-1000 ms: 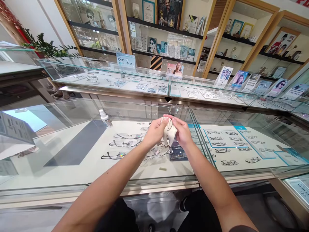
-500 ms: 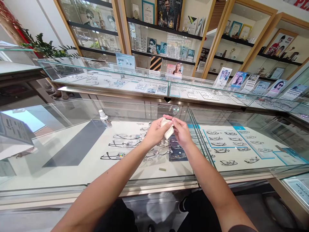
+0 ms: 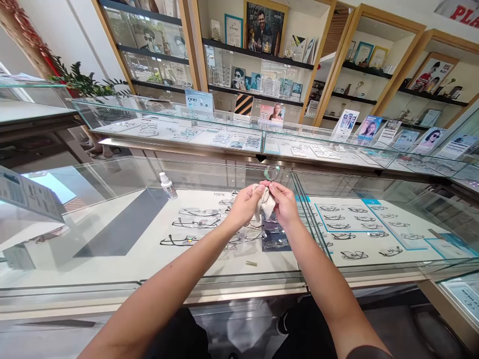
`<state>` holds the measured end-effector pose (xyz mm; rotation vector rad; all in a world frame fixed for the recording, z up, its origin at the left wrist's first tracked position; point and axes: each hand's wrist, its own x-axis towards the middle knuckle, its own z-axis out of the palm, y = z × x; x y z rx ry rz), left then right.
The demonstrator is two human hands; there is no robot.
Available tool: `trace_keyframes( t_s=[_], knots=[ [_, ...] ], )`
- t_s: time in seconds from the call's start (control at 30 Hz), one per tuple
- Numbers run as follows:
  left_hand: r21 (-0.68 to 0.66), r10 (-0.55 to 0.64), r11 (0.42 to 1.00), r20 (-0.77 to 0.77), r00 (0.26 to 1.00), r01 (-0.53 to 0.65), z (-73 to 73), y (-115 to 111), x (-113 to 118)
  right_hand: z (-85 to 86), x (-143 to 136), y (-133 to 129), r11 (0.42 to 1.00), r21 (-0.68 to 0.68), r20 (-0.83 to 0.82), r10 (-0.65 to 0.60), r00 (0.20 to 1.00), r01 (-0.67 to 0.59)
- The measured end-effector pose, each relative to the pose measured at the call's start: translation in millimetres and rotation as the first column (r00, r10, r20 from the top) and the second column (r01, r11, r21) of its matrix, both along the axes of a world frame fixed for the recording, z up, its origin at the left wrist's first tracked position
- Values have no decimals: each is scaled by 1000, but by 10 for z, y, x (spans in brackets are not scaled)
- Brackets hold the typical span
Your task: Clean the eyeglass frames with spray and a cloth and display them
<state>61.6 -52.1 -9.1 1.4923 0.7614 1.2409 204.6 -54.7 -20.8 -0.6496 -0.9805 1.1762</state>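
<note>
Both of my hands are together over the glass display counter (image 3: 123, 271). My left hand (image 3: 245, 203) is closed on a cream cleaning cloth (image 3: 266, 207), which hangs down between the hands. Thumb and fingers of my right hand (image 3: 286, 203) pinch a pair of thin-rimmed eyeglasses (image 3: 272, 172). One round lens with a greenish reflection sticks up beyond my fingertips; the rest of the eyeglasses is mostly hidden by the fingers and cloth.
A white spray bottle (image 3: 168, 186) stands on the counter to the left. Rows of eyeglass frames (image 3: 196, 224) lie under the glass. At the far left is a sign stand (image 3: 32, 199). A second glass showcase (image 3: 209, 122) runs behind, with wall shelves beyond.
The eyeglasses have turned in my fingers, so the lens now shows tilted with a stronger green reflection. The cloth has shifted right and spread lower. My view has moved slightly.
</note>
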Motion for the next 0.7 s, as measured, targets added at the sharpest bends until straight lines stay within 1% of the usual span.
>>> trace_keyframes(
  t_s=[0.17,0.23,0.37,0.47,0.53,0.57,0.63,0.7],
  knots=[
    [6,43,999,4,999,-43,-15,-27,13,19,-13,-6,1000,-26,-55,-7,998,5],
    [23,51,998,-29,998,-51,-1,-56,-8,18,-20,-10,1000,-23,-75,-16,997,14],
    [83,54,995,-86,995,-47,62,-144,-83,1,-18,-5,1000,-2,-99,7,995,-8],
    [118,115,987,-76,990,-106,93,-215,-207,-9,56,37,1000,24,-165,6,986,-2],
    [107,166,982,-61,984,-159,96,-254,-375,-6,153,87,999,39,-210,-6,978,14],
    [86,188,979,-48,981,-183,92,-269,-494,-3,209,114,999,44,-224,-7,975,18],
    [25,239,971,-23,971,-238,78,-285,-803,7,317,161,998,54,-240,-8,971,21],
    [-5,349,937,-9,937,-349,56,-278,-1192,16,399,190,998,58,-252,-8,968,24]
  ],
)
